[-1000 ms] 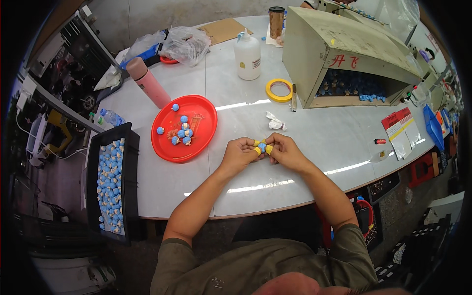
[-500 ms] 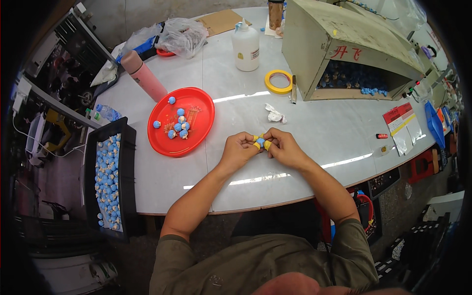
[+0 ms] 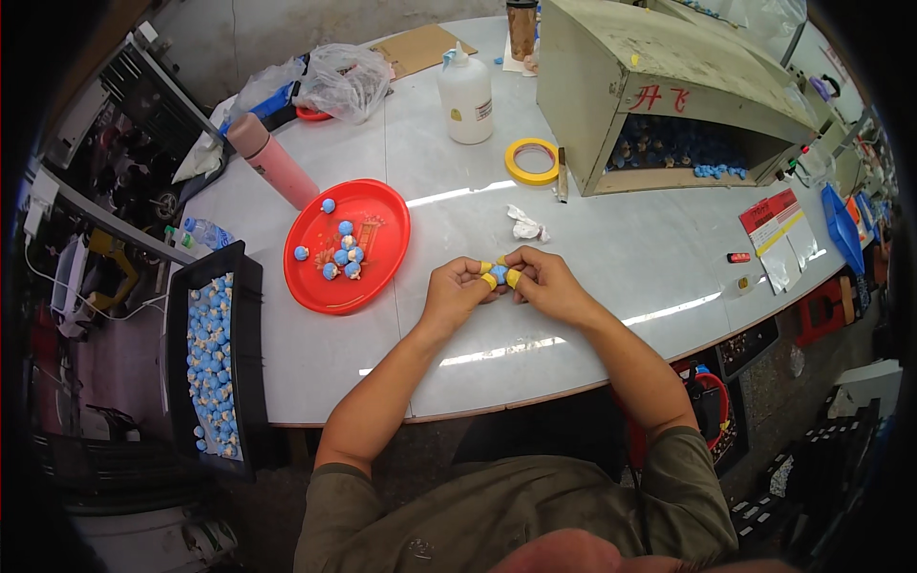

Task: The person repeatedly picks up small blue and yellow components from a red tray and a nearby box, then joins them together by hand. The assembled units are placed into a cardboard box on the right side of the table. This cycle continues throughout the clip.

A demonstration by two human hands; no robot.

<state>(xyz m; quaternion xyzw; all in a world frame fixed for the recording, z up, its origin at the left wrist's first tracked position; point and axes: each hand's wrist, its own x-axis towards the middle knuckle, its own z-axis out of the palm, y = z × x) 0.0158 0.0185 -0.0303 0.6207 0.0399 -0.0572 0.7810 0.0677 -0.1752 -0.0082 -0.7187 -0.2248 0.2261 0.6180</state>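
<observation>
A small blue piece [image 3: 498, 274] is pinched between the fingertips of both hands, just above the grey table. My left hand [image 3: 455, 294] closes on it from the left and my right hand [image 3: 551, 286] from the right. Yellow coverings wrap the thumbs and index fingertips of both hands. What the piece is in detail is too small to make out, and the fingers hide part of it. To the left, a red round tray [image 3: 304, 277] holds several small blue balls with whitish parts [image 3: 346, 244].
A black bin [image 3: 250, 353] full of similar blue balls stands at the left edge. Behind lie a pink flask [image 3: 272, 162], a white squeeze bottle [image 3: 466, 100], yellow tape [image 3: 516, 172], a marker [image 3: 562, 177] and crumpled tissue [image 3: 525, 225]. A grey metal box [image 3: 587, 105] stands at the far right.
Both hands keep their pinch on the blue piece, with the fingers shifting slightly around it. The whole view has tilted a little; the balls in the tray look unchanged.
</observation>
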